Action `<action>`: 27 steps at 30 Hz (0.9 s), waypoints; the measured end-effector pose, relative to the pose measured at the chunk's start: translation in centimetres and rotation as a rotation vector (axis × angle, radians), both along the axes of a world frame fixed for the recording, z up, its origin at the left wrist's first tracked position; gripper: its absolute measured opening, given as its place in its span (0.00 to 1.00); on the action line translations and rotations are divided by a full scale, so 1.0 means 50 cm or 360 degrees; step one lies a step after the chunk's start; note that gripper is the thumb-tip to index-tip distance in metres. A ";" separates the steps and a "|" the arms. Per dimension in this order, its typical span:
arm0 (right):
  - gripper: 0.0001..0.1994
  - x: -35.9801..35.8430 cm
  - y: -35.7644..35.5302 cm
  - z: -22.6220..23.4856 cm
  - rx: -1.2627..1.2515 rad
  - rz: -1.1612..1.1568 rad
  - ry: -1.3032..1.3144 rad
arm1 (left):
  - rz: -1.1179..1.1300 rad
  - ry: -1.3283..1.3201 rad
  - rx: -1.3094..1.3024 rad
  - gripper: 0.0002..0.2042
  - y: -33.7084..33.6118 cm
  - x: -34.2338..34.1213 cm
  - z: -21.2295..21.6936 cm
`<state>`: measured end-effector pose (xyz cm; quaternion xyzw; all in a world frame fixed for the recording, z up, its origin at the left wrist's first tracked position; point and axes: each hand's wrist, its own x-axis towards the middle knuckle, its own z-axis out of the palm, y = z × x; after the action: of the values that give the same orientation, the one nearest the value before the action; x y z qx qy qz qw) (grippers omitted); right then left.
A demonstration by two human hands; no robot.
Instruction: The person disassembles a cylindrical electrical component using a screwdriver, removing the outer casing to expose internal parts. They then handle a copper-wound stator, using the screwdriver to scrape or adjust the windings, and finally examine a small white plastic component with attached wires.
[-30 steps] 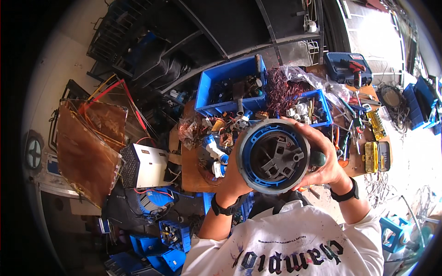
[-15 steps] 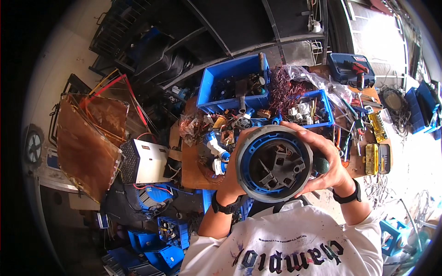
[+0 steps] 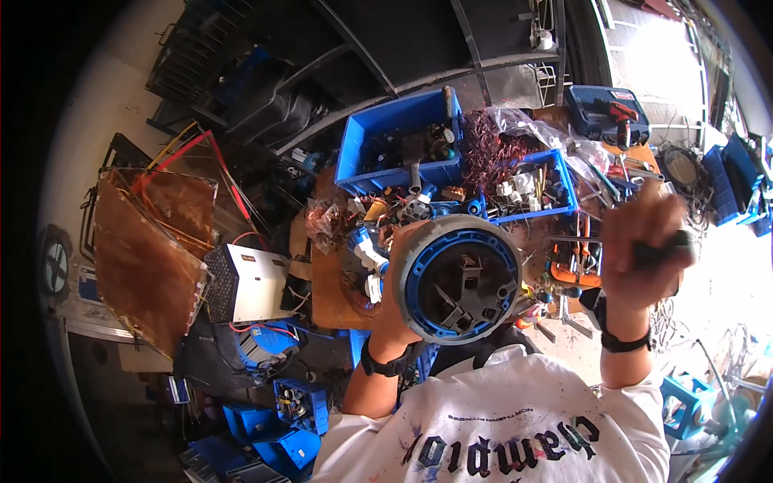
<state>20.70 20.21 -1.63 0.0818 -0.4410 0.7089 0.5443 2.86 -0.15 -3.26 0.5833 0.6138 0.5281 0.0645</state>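
Note:
My left hand grips a round housing by its left side. The housing has a thick grey rim, a blue inner ring and dark plastic brackets inside its open face, which is turned up toward me. My right hand is raised to the right, apart from the housing and smeared by motion. Its fingers are closed round a tool with a dark green rounded handle; the tool's working end cannot be made out.
Beyond the housing stand a deep blue bin and a shallow blue tray of small parts, with reddish wire scrap between. Pliers with orange handles lie right of the housing. A red drill rests on a dark blue case.
My right hand has left the housing's right side and swung right and up with the dark-handled tool. The housing has shifted slightly left, still in my left hand.

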 end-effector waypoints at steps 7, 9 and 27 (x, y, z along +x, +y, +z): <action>0.17 0.059 -0.037 0.143 -0.0135 0.0288 0.0629 | 0.0068 0.0133 0.0052 0.38 0.011 -0.008 -0.011; 0.16 0.054 -0.055 0.148 -0.0121 0.0257 0.0652 | 0.0070 0.0093 0.0108 0.38 0.011 -0.009 -0.025; 0.19 0.006 -0.090 0.133 0.0032 0.0320 0.0556 | 0.0099 0.0152 0.0096 0.40 0.004 -0.002 -0.013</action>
<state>20.99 15.72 5.03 0.2527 -0.3364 0.7303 0.5382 2.77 0.07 -3.90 0.5902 0.6177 0.5197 0.0011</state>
